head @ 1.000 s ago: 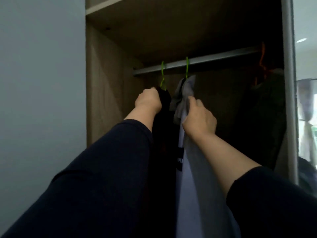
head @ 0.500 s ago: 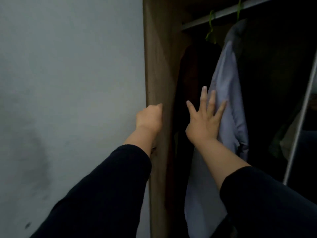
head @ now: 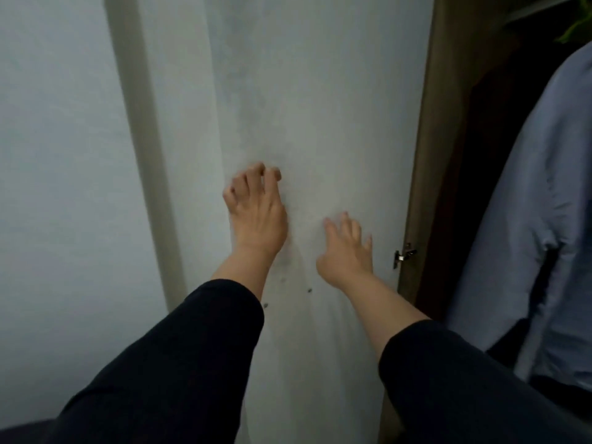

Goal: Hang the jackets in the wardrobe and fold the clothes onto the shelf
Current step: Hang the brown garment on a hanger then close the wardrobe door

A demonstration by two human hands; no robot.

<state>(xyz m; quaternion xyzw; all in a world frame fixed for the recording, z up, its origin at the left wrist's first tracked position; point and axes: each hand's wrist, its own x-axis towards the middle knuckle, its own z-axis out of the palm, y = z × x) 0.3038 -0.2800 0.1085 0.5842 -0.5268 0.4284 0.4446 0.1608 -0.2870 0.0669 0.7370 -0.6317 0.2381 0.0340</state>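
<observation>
- Progress: one pale blue jacket (head: pixel 544 200) hangs inside the wardrobe (head: pixel 429 161) at the right edge of my view. I judge at least that part of the hanging done.
- A scrap of green hanger (head: pixel 576 30) shows at the top right corner, above the jacket. The rail it would hang from is barely visible.
- Between the jacket and the wardrobe's side panel the interior is dark; I cannot tell whether another garment hangs there.
- No shelf and no clothes for folding are in sight, so I cannot confirm any folding; I take that part as outstanding.
- My left hand (head: pixel 256 209) is raised against the pale door panel (head: pixel 320 91), fingers loosely bent, gripping nothing.
- My right hand (head: pixel 346 248) is beside it, a little lower and apart from it, fingers spread, holding nothing. Whether either hand actually presses the panel I cannot tell.
- A metal hinge (head: pixel 404 254) sits on the wardrobe's edge, just right of my right hand.
- Count: jackets seen, one; hangers, one in part; hinges, one; hands, two, both free.
</observation>
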